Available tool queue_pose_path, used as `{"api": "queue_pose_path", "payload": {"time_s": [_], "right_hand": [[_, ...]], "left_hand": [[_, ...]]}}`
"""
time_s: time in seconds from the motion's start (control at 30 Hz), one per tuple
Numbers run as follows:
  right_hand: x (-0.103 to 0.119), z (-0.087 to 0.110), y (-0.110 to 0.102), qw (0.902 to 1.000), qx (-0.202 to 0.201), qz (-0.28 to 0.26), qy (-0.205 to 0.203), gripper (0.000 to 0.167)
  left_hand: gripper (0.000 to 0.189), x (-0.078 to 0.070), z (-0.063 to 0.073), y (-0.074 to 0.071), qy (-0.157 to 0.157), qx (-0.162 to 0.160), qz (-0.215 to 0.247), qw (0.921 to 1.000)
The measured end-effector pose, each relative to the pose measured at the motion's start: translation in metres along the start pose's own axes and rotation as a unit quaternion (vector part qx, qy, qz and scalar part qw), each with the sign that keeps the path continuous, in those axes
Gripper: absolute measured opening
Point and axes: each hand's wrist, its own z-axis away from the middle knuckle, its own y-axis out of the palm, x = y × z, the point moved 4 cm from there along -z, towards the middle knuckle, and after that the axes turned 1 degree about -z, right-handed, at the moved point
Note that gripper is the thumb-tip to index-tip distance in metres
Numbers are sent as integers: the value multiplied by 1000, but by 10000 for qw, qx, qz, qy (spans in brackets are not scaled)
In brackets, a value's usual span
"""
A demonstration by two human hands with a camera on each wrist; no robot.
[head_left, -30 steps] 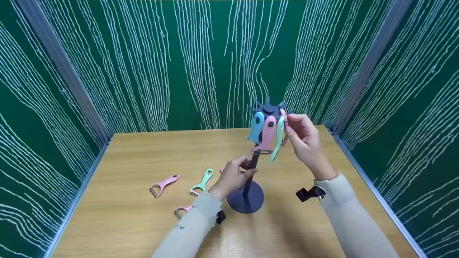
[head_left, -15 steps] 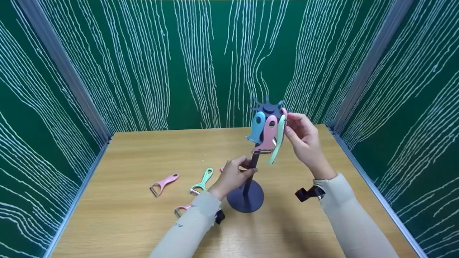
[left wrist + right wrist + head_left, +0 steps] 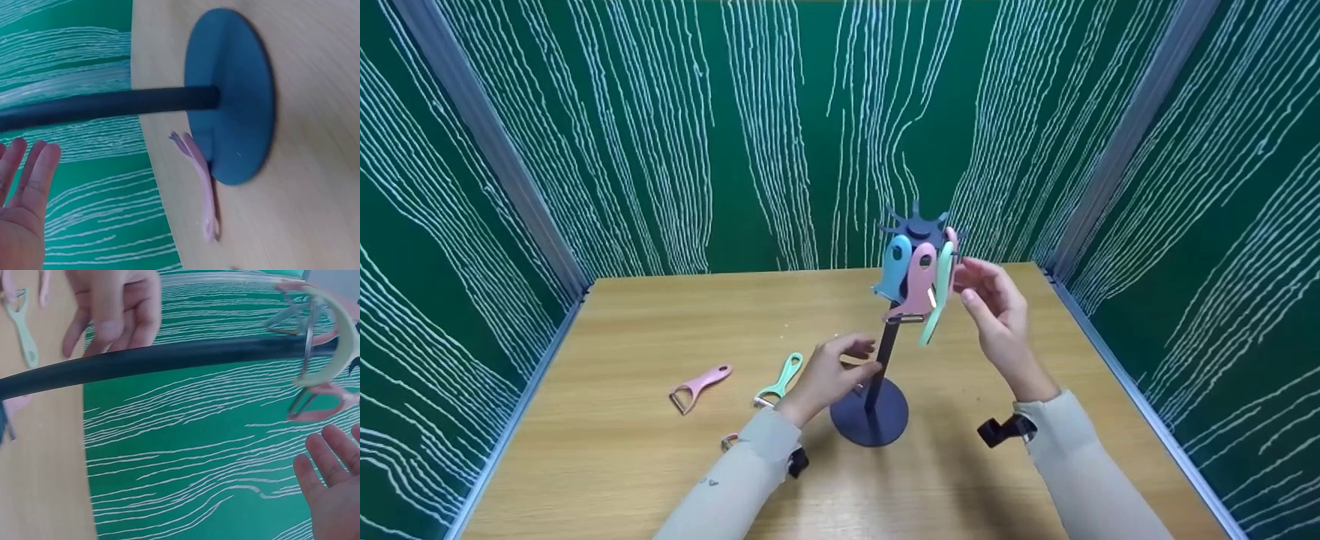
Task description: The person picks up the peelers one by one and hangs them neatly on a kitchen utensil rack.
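Note:
A dark stand has a pole [image 3: 887,349], a round base [image 3: 870,424] and a hooked top [image 3: 916,227]. From its hooks hang a blue peeler [image 3: 894,270], a pink peeler [image 3: 919,289], a green peeler [image 3: 942,289] and, partly hidden behind the green one, another pink peeler [image 3: 952,241]. My right hand [image 3: 1001,319] is just right of these, fingers spread and holding nothing; the right wrist view shows its fingers apart from the peelers. Beside the pole is my left hand [image 3: 829,375], its fingers loose, with a gap to the pole in the left wrist view.
On the wooden table [image 3: 622,322] lie a pink peeler [image 3: 701,386] and a green peeler [image 3: 789,373]. Another pink peeler [image 3: 729,441] is mostly covered by the left sleeve. One more pink peeler [image 3: 205,185] lies against the base. Green walls [image 3: 765,135] enclose the table.
My right hand has let go of the rear pink peeler and drawn slightly down and away. My left hand has loosened from the pole and shifted left. The peelers stay hanging.

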Motion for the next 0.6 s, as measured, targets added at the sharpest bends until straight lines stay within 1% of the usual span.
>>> {"api": "queue_pose_path", "payload": {"time_s": [0.13, 0.27, 0.33, 0.47, 0.53, 0.6], "right_hand": [[-14, 15, -4, 9990, -79, 61, 428, 37], [-25, 29, -3, 9971, -119, 181, 727, 37], [-31, 36, -2, 9966, -114, 195, 798, 38], [-41, 47, 0, 9957, -83, 195, 900, 39], [-46, 52, 3, 9950, -62, 251, 961, 38], [-49, 56, 6, 9942, -49, 256, 1048, 37]], "left_hand": [[39, 5, 8, -11, -33, -129, -113, 9998], [37, 5, 15, -23, -61, -232, -297, 9993], [36, 5, 18, -29, -147, -258, -356, 9989], [35, 7, 26, -39, -473, -248, -214, 9983], [35, 9, 30, -45, -512, -261, -208, 9981], [35, 11, 33, -51, -440, -285, -316, 9981]]}}
